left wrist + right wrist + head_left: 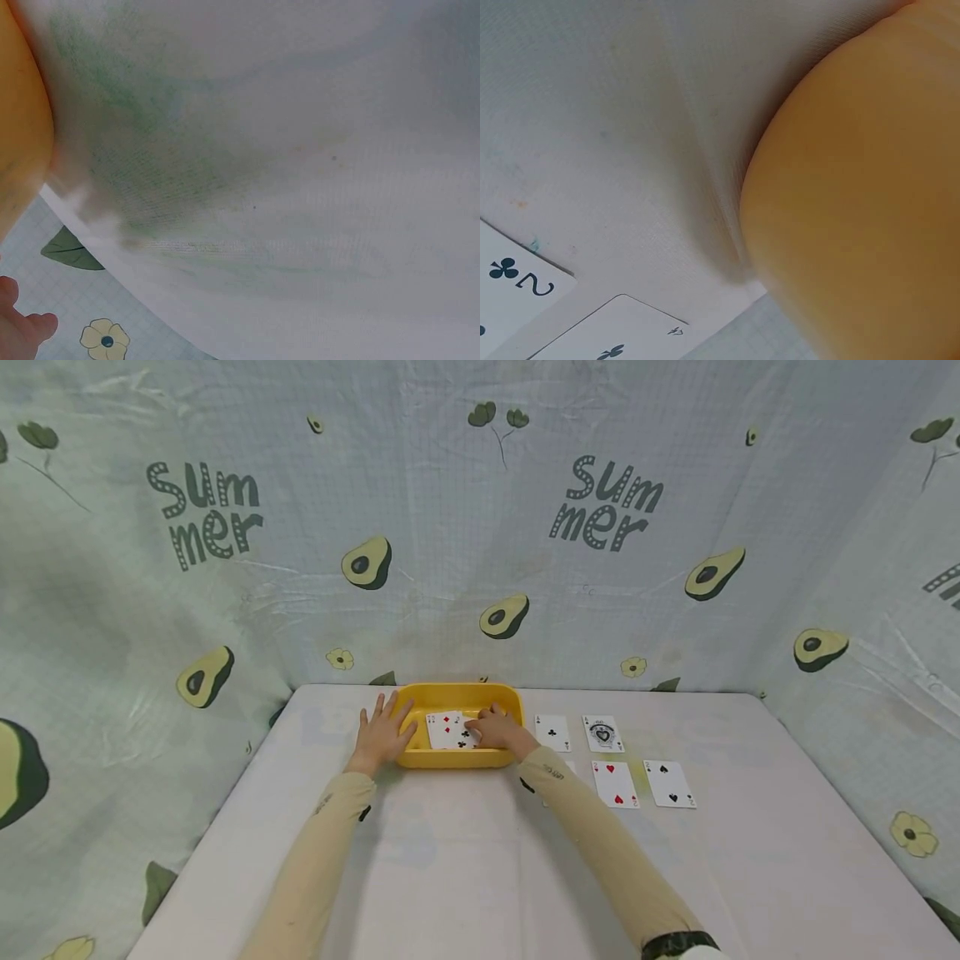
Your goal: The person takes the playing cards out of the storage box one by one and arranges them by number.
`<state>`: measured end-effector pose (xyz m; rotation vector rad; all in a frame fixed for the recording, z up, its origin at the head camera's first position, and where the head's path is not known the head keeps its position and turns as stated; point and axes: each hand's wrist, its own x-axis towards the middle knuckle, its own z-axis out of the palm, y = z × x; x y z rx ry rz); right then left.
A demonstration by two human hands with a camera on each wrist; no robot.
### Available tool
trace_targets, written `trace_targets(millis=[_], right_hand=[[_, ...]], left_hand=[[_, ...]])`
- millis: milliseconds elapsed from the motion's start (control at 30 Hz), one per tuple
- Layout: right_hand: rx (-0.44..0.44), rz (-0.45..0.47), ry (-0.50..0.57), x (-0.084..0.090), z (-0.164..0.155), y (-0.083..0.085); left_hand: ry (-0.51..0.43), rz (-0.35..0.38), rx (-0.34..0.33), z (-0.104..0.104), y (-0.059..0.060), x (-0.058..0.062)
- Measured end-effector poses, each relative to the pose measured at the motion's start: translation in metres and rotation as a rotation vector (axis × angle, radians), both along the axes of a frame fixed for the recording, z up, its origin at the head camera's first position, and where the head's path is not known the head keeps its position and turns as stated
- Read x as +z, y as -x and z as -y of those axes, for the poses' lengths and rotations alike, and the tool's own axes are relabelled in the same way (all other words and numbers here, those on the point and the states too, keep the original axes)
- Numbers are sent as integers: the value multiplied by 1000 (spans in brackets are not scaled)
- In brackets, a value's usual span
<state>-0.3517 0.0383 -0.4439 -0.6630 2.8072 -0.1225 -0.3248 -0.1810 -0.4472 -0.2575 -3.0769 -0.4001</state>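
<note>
A yellow tray (457, 760) stands at the far edge of the table. My left hand (381, 735) rests on its left rim with fingers spread; in the left wrist view only some fingertips (26, 326) show. Inside the tray lie a two of diamonds (442, 731) and, overlapping it, a club card (467, 738). My right hand (498, 729) reaches over the tray's right side, fingers curled, and pinches the club card by its right side. The thumb's grip is partly hidden. In the right wrist view the tray wall (862, 195) covers the hand.
Right of the tray lie an ace of clubs (552, 732), an ornate ace (602, 734), a two of hearts (615, 785), a two of spades (670, 784) and a two of clubs (510, 285), mostly behind my right sleeve in the head view. A patterned cloth (450, 527) hangs behind the table.
</note>
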Motion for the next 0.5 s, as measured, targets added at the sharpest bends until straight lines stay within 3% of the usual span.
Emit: trace_targets(millis=[500], right_hand=[[-49,-85,59,1,-7,7]], left_hand=[[3,3,1,0,0,1]])
